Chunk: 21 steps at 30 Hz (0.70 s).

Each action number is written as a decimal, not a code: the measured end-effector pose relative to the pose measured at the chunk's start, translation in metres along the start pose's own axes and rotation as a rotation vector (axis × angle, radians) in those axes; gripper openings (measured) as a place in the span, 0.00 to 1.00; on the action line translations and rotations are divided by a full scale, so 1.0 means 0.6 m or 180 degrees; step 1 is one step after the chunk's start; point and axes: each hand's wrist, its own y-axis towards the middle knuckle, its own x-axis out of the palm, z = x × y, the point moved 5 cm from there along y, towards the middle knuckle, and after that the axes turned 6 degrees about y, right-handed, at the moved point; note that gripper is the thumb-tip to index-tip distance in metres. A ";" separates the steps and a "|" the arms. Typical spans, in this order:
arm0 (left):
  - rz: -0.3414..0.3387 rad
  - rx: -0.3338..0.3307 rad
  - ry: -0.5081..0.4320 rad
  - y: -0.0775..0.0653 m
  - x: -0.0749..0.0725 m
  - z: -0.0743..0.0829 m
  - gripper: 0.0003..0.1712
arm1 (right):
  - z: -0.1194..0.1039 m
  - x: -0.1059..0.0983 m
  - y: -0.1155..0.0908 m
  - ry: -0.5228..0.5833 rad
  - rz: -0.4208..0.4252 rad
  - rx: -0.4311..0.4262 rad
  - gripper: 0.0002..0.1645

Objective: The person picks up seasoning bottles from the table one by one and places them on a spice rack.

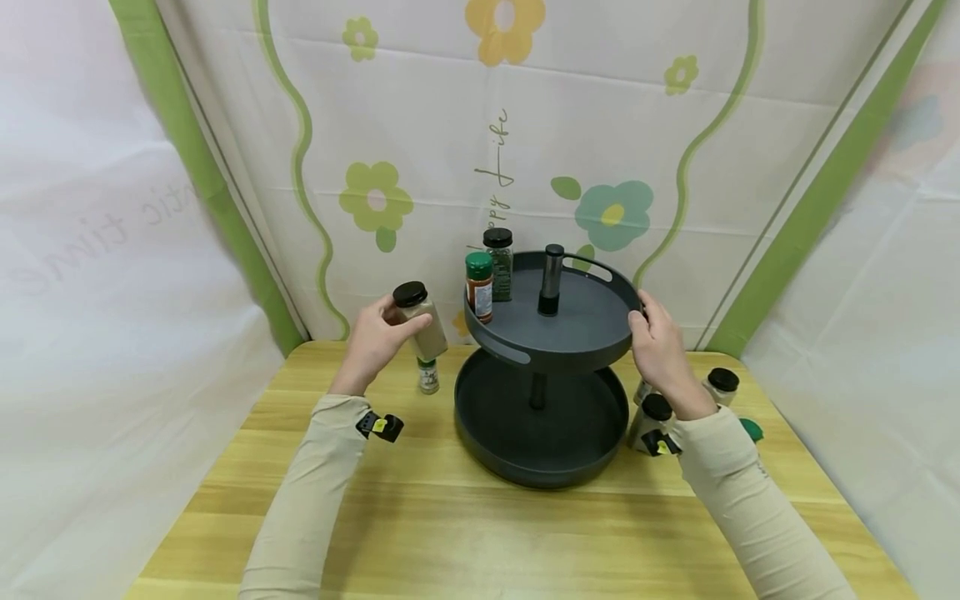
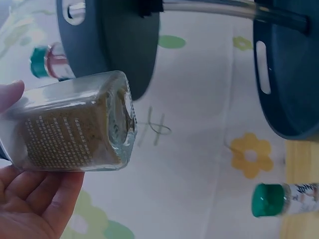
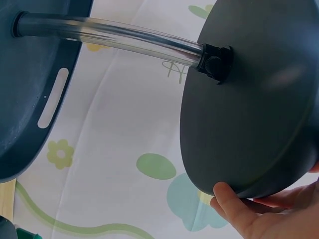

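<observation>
Black-capped glass jar (image 1: 431, 339) hangs tilted in the left hand (image 1: 372, 343), clamped between thumb and fingers, left of the upper tray (image 1: 592, 312) and above a small green-capped bottle (image 1: 428, 379) on the counter (image 1: 420, 525). The right hand (image 1: 662, 350) grips that tray's right rim. A red-filled shaker (image 1: 480, 293) and a dark-lidded herb jar (image 1: 502, 279) stand on the tray's left side.

The trays (image 1: 588, 315) are dark grey, the post (image 1: 551, 279) silver and black. The held jar (image 1: 430, 335) is tan, black-lidded; the red bottle (image 1: 480, 292) is green-capped. The table (image 1: 465, 533) is yellow wood-grain, the curtain (image 1: 435, 108) white with green, orange and teal flowers (image 1: 592, 215).
</observation>
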 end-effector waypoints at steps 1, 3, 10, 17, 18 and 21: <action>-0.0005 0.0013 0.0000 0.000 -0.001 0.006 0.30 | 0.000 0.000 0.000 0.0001 0.0000 -0.0002 0.33; -0.0021 0.0032 -0.0017 -0.003 -0.002 0.018 0.29 | 0.000 0.000 0.000 0.0002 -0.0015 -0.0002 0.33; -0.0093 0.0189 -0.0118 -0.007 0.001 0.059 0.30 | 0.002 -0.001 0.000 0.0008 -0.0020 0.0012 0.33; -0.0167 0.0409 -0.0328 -0.007 0.008 0.098 0.29 | 0.002 -0.001 0.000 -0.0002 -0.0008 0.0026 0.33; -0.0178 0.0434 -0.0359 -0.006 0.009 0.103 0.30 | 0.002 -0.001 0.000 0.0001 -0.0006 0.0027 0.33; -0.0178 0.0525 -0.0416 -0.004 0.011 0.118 0.29 | 0.002 -0.001 -0.001 0.0021 0.0002 0.0012 0.33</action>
